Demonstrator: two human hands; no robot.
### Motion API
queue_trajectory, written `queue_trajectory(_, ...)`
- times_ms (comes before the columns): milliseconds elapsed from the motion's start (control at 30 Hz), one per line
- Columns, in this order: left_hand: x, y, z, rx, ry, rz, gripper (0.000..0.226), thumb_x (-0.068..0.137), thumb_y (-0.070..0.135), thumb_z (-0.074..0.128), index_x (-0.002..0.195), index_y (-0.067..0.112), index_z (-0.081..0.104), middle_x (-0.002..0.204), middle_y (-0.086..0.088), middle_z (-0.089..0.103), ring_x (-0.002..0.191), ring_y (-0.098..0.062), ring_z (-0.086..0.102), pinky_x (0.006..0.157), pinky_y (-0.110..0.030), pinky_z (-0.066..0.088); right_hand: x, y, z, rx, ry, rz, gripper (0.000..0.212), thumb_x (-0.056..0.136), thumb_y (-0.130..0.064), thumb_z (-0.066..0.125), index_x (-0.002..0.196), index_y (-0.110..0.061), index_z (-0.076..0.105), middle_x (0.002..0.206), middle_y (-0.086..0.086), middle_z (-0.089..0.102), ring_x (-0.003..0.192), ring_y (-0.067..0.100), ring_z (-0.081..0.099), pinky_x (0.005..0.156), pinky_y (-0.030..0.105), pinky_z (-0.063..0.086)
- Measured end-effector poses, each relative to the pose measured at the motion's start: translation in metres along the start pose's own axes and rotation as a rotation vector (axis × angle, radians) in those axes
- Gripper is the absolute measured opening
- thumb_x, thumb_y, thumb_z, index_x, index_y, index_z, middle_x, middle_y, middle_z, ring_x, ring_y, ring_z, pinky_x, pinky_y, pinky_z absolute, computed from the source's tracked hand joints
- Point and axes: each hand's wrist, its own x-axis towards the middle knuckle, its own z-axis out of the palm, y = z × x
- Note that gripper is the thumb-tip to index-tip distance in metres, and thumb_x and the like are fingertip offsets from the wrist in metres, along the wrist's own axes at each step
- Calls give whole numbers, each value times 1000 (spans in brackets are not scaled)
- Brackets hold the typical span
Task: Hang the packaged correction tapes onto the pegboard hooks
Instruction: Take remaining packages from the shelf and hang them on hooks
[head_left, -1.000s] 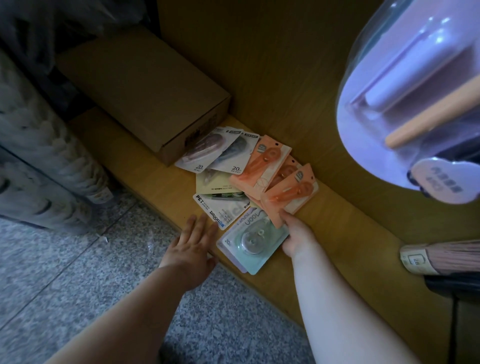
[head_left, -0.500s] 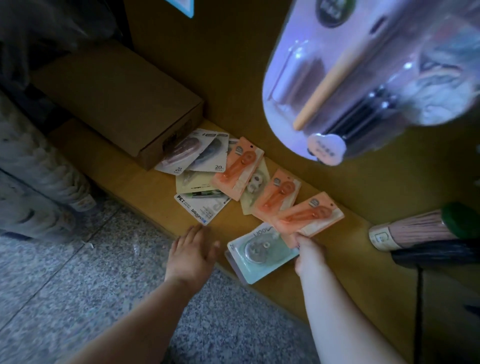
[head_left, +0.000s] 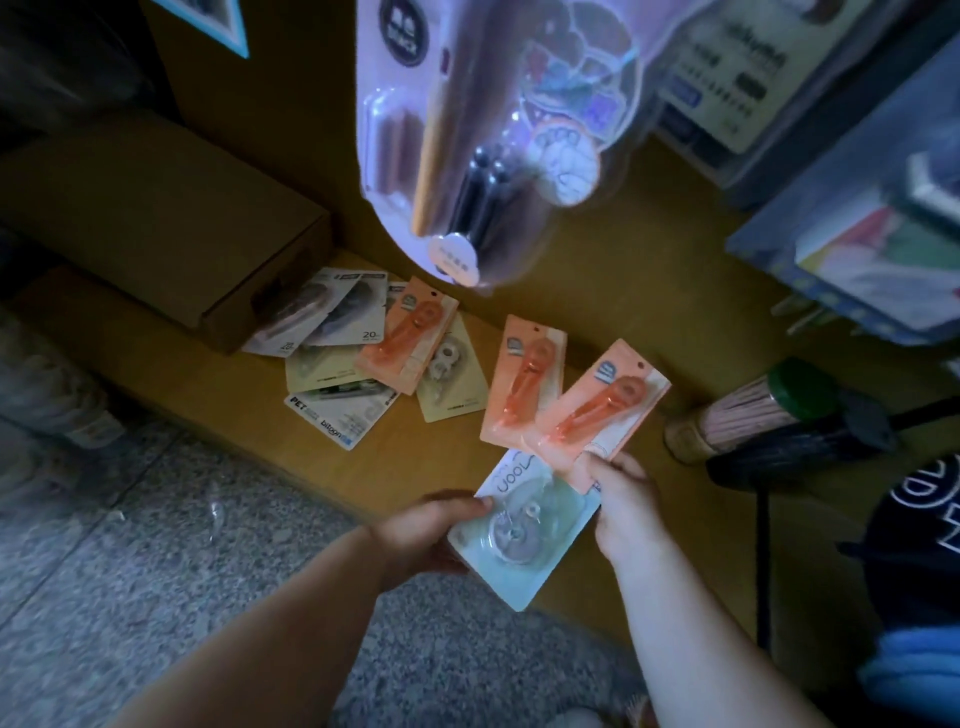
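Several packaged correction tapes lie spread on a low wooden ledge (head_left: 208, 364). My right hand (head_left: 626, 496) grips the lower end of an orange pack (head_left: 605, 402), lifted off the ledge. My left hand (head_left: 426, 530) holds the left edge of a mint-green pack (head_left: 522, 538) with a round tape inside. A second orange pack (head_left: 524, 379) lies just left of the held one, a third (head_left: 410, 335) farther left. White and cream packs (head_left: 337, 410) lie by the cardboard box. No pegboard hook is clearly visible.
A brown cardboard box (head_left: 171, 218) sits on the ledge at left. A large blister-packed pen set (head_left: 483, 130) hangs overhead in the centre. Boxed goods (head_left: 857, 208) fill the right. A broom head (head_left: 743, 415) lies on the ledge at right. Speckled stone floor (head_left: 156, 545) lies below.
My right hand has drawn the orange pack rightward and up. My left hand, earlier flat and empty near the ledge, now holds the mint-green pack. The view has tilted upward.
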Motion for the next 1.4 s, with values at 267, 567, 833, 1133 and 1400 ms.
queue_trajectory(267,-6,21,14,-38,-48,139,83,53,42,75,126,10,50,117,-11,65,100,-25,66,82,-34,55,-14,-7,10,-58,-57,-19,7,89,-2,52,91,-8,55,94,15,59,65,22,55,57,26,42)
queue_trajectory(567,-11,34,9,-310,61,138,62,84,65,25,100,19,63,80,-1,72,84,-20,63,75,-35,49,-26,-18,4,-91,-117,-75,6,89,-6,55,87,-11,57,101,11,62,92,28,60,79,37,51)
queue_trajectory(833,-8,53,7,-284,193,147,36,90,38,50,106,5,57,77,-7,65,60,-18,64,55,-27,54,-25,-11,18,-93,-99,-127,7,89,-7,54,91,-13,56,102,12,64,88,25,61,69,29,49)
queue_trajectory(1133,-10,44,25,-391,375,272,34,92,35,50,116,12,53,96,-12,66,95,-33,64,94,-50,48,-24,-14,23,-128,38,-203,23,94,-9,45,115,-2,48,121,18,57,98,26,57,61,18,48)
queue_trajectory(1400,-55,55,41,-450,237,240,51,89,43,48,127,10,48,115,-18,65,103,-33,63,90,-47,50,-59,-29,1,-284,78,-311,33,97,-12,39,127,2,39,129,20,52,116,32,54,72,23,40)
